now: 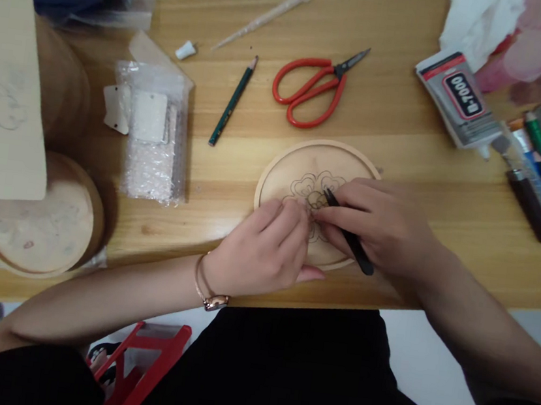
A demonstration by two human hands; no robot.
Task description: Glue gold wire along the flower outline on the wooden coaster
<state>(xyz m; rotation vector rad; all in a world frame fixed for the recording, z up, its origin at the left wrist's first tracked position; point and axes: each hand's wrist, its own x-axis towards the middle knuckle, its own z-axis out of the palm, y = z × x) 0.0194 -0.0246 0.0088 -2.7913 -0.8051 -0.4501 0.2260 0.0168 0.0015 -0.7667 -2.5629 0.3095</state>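
Note:
A round wooden plate [282,164] with a raised rim lies near the table's front edge, a flower outline drawn on its face. My left hand [265,248] rests over the plate's left part, fingers pinched together near the middle of the drawing; whatever is between the fingertips is too small to tell. From the right, my right hand [381,226] holds black tweezers [358,249] between thumb and fingers. The fingertips of both hands nearly meet over the drawing and hide part of it.
Red-handled scissors [308,95], a green pencil [233,101] and a pipette [274,12] lie beyond the plate. A glue tube [455,97] and tools are at right. Bubble-wrapped pieces [152,142], another round wooden plate [93,220] and a drawn sheet [11,65] are at left.

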